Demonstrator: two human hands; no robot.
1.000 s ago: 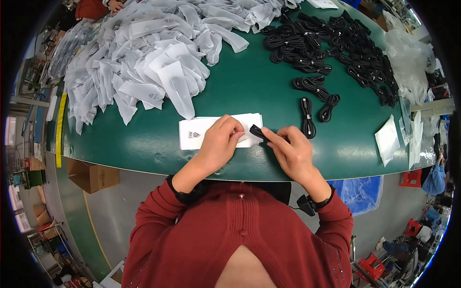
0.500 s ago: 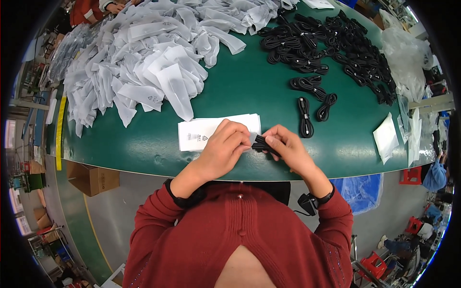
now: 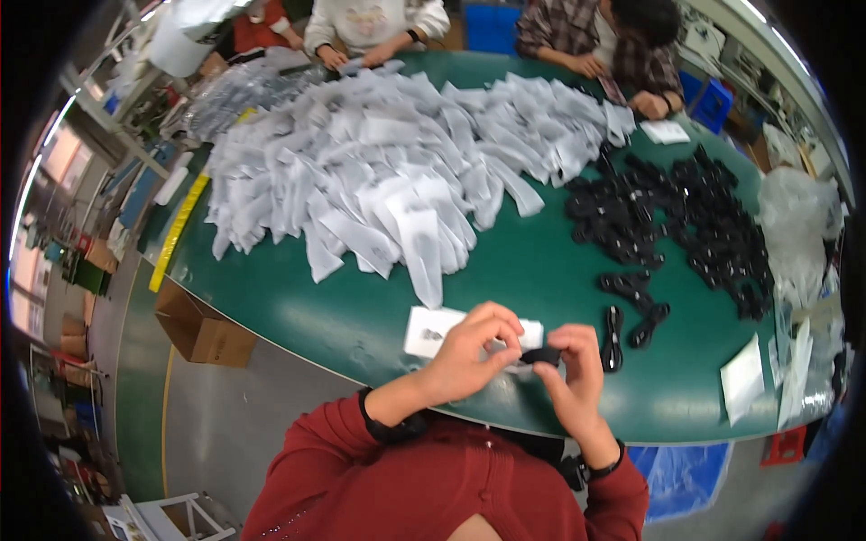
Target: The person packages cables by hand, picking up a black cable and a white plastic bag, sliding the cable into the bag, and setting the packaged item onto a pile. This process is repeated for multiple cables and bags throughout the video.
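A bundled black cable (image 3: 541,355) is between the fingers of my right hand (image 3: 579,368), partly hidden by them. My left hand (image 3: 471,353) is closed in a pinch at the cable's left end. A pale edge of a translucent bag (image 3: 518,368) shows at its fingertips, blurred. Under and behind the left hand lies a stack of flat white bags (image 3: 428,332) with dark print. Just right of my right hand, a single coiled cable (image 3: 612,339) lies on the green table (image 3: 505,270).
A large heap of whitish bags (image 3: 361,153) covers the table's far left. Many black cables (image 3: 686,216) are piled at the right. A white packet (image 3: 741,379) lies near the right edge. Two people (image 3: 374,27) (image 3: 604,45) work across the table. An open carton (image 3: 203,329) stands below left.
The view has tilted up and shifted, bringing the people across the table into sight. My hands still hold the cable and bag; my right fingers have spread more around the cable.
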